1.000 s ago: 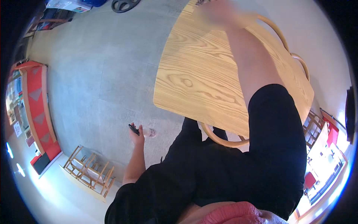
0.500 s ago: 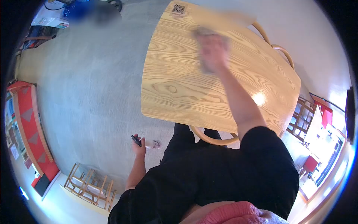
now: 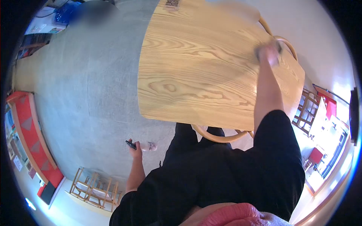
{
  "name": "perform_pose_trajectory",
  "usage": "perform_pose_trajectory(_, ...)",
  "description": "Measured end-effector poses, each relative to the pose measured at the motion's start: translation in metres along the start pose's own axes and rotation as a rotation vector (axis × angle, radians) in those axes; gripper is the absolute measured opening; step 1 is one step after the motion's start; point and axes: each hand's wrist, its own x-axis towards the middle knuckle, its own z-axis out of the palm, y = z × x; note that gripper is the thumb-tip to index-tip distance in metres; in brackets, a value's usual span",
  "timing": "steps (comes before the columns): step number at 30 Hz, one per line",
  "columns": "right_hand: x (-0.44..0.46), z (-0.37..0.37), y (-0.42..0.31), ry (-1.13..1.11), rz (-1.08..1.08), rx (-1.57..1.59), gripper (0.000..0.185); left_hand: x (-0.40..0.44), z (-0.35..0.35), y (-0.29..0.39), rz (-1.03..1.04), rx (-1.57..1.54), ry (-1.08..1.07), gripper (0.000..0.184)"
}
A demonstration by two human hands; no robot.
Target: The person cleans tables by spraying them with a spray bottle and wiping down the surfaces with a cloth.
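My right hand [image 3: 269, 55] is over the right part of the wooden table [image 3: 188, 71], blurred by motion. Under its palm and fingers lies a greyish cloth [image 3: 259, 52], pressed on the tabletop. Low at my left side, off the table, my left hand [image 3: 136, 151] is closed round the neck of a spray bottle [image 3: 150, 146]. The bottle has a black trigger head and a clear body with a printed label, tipped on its side in the air.
Curved wooden chair backs [image 3: 218, 138] stand at the table's near and right far edges. A printed code [image 3: 172, 3] is at the table's far left corner. Red bench seating [image 3: 30, 124] runs along the left, with wooden chairs [image 3: 94, 190] at lower left.
My right hand has swept the cloth from the table's middle to its right side. The left hand with the spray bottle has shifted slightly left and down.
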Motion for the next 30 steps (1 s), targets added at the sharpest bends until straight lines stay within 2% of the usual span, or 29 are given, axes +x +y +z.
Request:
perform_pose_trajectory(1,-0.035,-0.037,-0.074,0.13,-0.093,-0.053,0.046,0.0,-0.001,-0.006,-0.009,-0.028,-0.008,0.059)
perform_pose_trajectory(2,-0.03,-0.018,-0.125,0.161,-0.052,0.15,0.044,-0.001,-0.001,-0.005,-0.015,-0.057,-0.017,0.06)
perform_pose_trajectory(3,-0.03,-0.016,-0.167,0.158,-0.359,0.148,0.048,-0.003,-0.001,-0.002,-0.003,-0.049,-0.029,0.06)
perform_pose_trajectory(4,-0.093,-0.106,-0.234,-0.102,-0.252,0.433,0.046,-0.005,0.0,-0.002,-0.038,-0.068,-0.05,0.06)
perform_pose_trajectory(5,-0.104,-0.103,-0.28,-0.211,-0.35,0.216,0.043,-0.01,0.0,0.001,-0.076,-0.083,-0.069,0.06)
perform_pose_trajectory(6,-0.111,-0.11,-0.314,-0.372,-0.448,0.455,0.056,-0.014,0.002,0.004,-0.062,-0.073,-0.076,0.06)
perform_pose_trajectory(7,-0.151,-0.101,-0.337,-0.286,-0.46,0.896,0.055,-0.018,0.004,0.007,-0.051,-0.066,-0.09,0.06)
perform_pose_trajectory(9,-0.21,-0.079,-0.412,-0.009,-0.861,0.348,0.045,-0.018,0.003,0.01,-0.004,-0.007,-0.126,0.06)
perform_pose_trajectory(11,-0.284,-0.107,-0.42,-0.066,-1.061,0.281,0.059,-0.019,0.003,0.019,0.029,-0.013,-0.169,0.058)
perform_pose_trajectory(13,-0.352,-0.106,-0.404,-0.163,-1.233,0.281,0.05,-0.023,0.0,0.037,0.066,0.014,-0.214,0.057)
perform_pose_trajectory(14,-0.389,-0.112,-0.38,-0.012,-1.22,0.216,0.048,-0.026,-0.001,0.05,0.043,-0.047,-0.238,0.058)
perform_pose_trajectory(15,-0.424,-0.111,-0.354,-0.045,-1.238,0.27,0.05,-0.028,-0.006,0.06,0.013,-0.106,-0.265,0.059)
perform_pose_trajectory(16,-0.453,-0.122,-0.313,-0.171,-1.339,0.372,0.051,-0.028,-0.016,0.063,0.023,-0.084,-0.29,0.059)
perform_pose_trajectory(17,-0.468,-0.129,-0.264,-0.289,-1.442,0.471,0.053,-0.031,-0.017,0.071,-0.063,-0.15,-0.27,0.061)
perform_pose_trajectory(18,-0.479,-0.119,-0.226,-0.292,-1.453,0.598,0.054,-0.032,-0.022,0.074,-0.153,-0.213,-0.247,0.063)
perform_pose_trajectory(20,-0.469,-0.121,-0.156,-0.352,-1.409,0.613,0.056,-0.028,-0.034,0.073,-0.19,-0.251,-0.215,0.069)
perform_pose_trajectory(21,-0.447,-0.127,-0.121,-0.413,-1.351,0.504,0.057,-0.026,-0.038,0.071,-0.197,-0.231,-0.173,0.07)
perform_pose_trajectory(23,-0.398,-0.118,-0.053,-0.591,-0.857,0.315,0.049,-0.022,-0.054,0.064,-0.196,-0.197,-0.115,0.072)
perform_pose_trajectory(24,-0.364,-0.139,-0.012,-0.535,-0.7,0.211,0.041,-0.015,-0.059,0.063,-0.186,-0.176,-0.127,0.072)
perform_pose_trajectory(25,-0.342,-0.103,0.042,-0.428,-0.503,0.256,0.041,-0.012,-0.061,0.057,-0.214,-0.237,-0.123,0.07)
perform_pose_trajectory(26,-0.324,-0.123,0.086,-0.254,-0.298,0.162,0.044,-0.014,-0.056,0.058,-0.242,-0.305,-0.115,0.068)
perform_pose_trajectory(27,-0.303,-0.103,0.143,-0.179,-0.146,0.199,0.053,-0.015,-0.051,0.058,-0.234,-0.297,-0.122,0.068)
perform_pose_trajectory(28,-0.283,-0.058,0.211,-0.003,-0.141,0.107,0.06,-0.025,-0.042,0.069,-0.08,-0.222,-0.117,0.066)
perform_pose_trajectory(29,-0.263,-0.046,0.266,0.048,0.012,0.071,0.061,-0.034,-0.034,0.077,0.073,-0.146,-0.099,0.063)
perform_pose_trajectory(30,-0.254,-0.04,0.3,0.098,0.167,0.034,0.062,-0.035,-0.035,0.075,0.117,-0.11,-0.092,0.062)
